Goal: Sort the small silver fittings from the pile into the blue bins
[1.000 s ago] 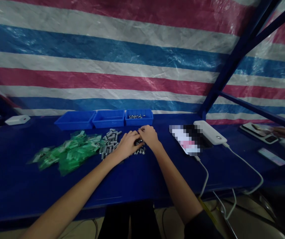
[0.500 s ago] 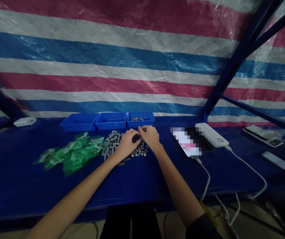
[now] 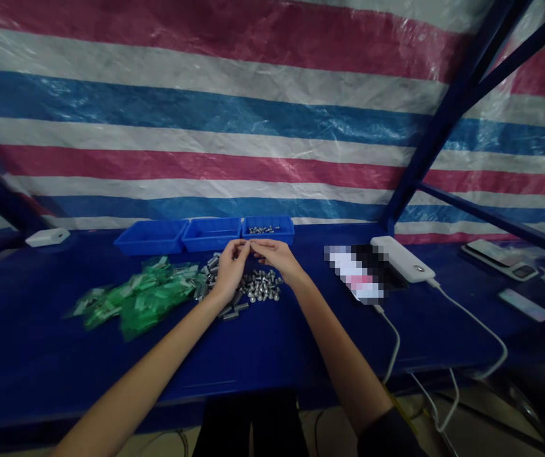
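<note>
My left hand and my right hand meet at their fingertips in front of the blue bins. Both are pinched closed, and whatever lies between the fingers is too small or hidden to make out. Beneath and beside my left hand spreads a heap of metal cylinders, partly covered by that hand. Under my right wrist sits a pile of small shiny screws. Green plastic bags with small pieces inside lie to the left. The right-hand blue bin holds several small metal parts.
Two more blue bins stand in the row along the back. At right are a phone, a white power bank with cables, a small scale and another phone. A white box sits back left.
Both hands have shifted slightly left, and their fingertips have come together above the piles. More of the screw pile now shows between the wrists. The view has tilted a little.
</note>
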{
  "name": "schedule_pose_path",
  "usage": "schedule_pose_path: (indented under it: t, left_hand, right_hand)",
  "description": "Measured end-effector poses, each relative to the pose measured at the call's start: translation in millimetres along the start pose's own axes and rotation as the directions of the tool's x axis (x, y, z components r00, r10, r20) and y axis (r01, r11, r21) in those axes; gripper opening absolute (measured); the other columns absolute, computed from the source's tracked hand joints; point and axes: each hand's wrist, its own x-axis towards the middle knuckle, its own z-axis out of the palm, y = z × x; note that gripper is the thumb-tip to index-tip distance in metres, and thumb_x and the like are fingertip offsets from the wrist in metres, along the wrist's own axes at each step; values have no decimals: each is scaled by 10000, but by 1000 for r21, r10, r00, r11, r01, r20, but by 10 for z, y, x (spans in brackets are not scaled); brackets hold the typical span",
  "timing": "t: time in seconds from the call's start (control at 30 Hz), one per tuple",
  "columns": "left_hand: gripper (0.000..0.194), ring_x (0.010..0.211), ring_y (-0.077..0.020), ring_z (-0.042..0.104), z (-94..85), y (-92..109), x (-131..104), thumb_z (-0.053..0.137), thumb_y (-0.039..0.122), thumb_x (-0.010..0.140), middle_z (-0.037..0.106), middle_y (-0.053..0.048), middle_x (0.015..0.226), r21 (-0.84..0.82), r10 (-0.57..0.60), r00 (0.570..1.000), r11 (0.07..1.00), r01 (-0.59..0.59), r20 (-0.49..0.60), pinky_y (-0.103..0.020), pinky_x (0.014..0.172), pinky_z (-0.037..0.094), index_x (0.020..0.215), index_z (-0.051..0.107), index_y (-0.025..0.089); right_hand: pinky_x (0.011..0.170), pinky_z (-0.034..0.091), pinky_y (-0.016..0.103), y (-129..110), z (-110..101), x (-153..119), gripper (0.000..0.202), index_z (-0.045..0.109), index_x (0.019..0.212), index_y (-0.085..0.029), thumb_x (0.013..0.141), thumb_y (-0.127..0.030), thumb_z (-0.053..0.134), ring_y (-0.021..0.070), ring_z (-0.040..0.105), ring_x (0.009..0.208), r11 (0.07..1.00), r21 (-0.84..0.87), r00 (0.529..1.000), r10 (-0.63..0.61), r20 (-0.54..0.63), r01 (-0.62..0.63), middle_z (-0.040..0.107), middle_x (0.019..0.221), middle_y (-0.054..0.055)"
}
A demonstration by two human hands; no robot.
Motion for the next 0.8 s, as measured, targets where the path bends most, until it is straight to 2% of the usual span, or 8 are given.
schedule_pose_path:
  t: [0.13, 0.27, 0.4, 0.53, 0.63, 0.7, 0.8]
  left_hand:
    - [332, 740, -141, 533, 11, -4, -15, 469, 483, 806, 582, -16, 767, 15, -4, 1000, 1000, 4, 20, -239, 678, 412, 860, 557, 168]
    - [290, 770, -149, 545, 12, -24, -9, 424, 431, 841, 584, -12, 755, 40, 10, 994, 999, -15, 106, -246, 700, 420, 842, 559, 175]
    - [260, 840, -170, 553, -1, -46, -1, 408, 358, 857, 612, -29, 850, 200, 88, 980, 972, -124, 180, -293, 782, 413, 953, 573, 182]
    - [292, 834, -201, 538, 9, -54, -40, 487, 330, 815, 622, -49, 872, 449, 130, 958, 861, -237, 256, -337, 771, 403, 1055, 565, 184]
    - [270, 868, -228, 523, 26, -31, -97, 537, 379, 787, 618, -50, 887, 588, 164, 922, 728, -352, 350, -368, 782, 378, 983, 614, 210]
    - [241, 886, -235, 516, 35, -11, -131, 542, 408, 784, 616, -44, 901, 609, 174, 894, 677, -413, 413, -384, 799, 360, 906, 640, 225]
    - [264, 896, -236, 511, 40, -3, -160, 532, 446, 788, 608, -37, 907, 598, 171, 871, 665, -447, 461, -394, 812, 351, 891, 642, 229]
  right_hand:
    - [569, 497, 187, 7, -5, 6, 230, 713, 877, -172, 679, -286, 690, 94, 627, 676, 998, 58, 1000, -8, -10, 9, 707, 834, 42]
    - [606, 508, 214, 19, -5, 12, 229, 714, 857, -168, 663, -288, 698, 101, 629, 672, 1000, 1, 999, -20, -29, 20, 708, 811, 46]
    - [647, 519, 247, 72, -46, 48, 244, 711, 841, -150, 652, -303, 701, 111, 630, 653, 995, -81, 996, -68, -61, 63, 707, 767, 49]
    - [715, 526, 275, 149, -157, 120, 277, 709, 857, -137, 644, -314, 693, 140, 653, 704, 982, -174, 978, -100, -186, 68, 710, 772, 55]
    - [776, 522, 303, 182, -226, 168, 290, 709, 867, -144, 641, -324, 685, 169, 663, 776, 971, -227, 956, -134, -262, 74, 714, 789, 51]
    - [794, 523, 314, 178, -234, 189, 314, 697, 922, -147, 660, -317, 672, 182, 663, 826, 976, -185, 949, -161, -272, 113, 717, 833, 57]
    - [844, 509, 311, 144, -203, 201, 459, 619, 1117, -162, 674, -273, 673, 183, 642, 947, 970, -66, 948, -241, -206, 232, 688, 1023, 83]
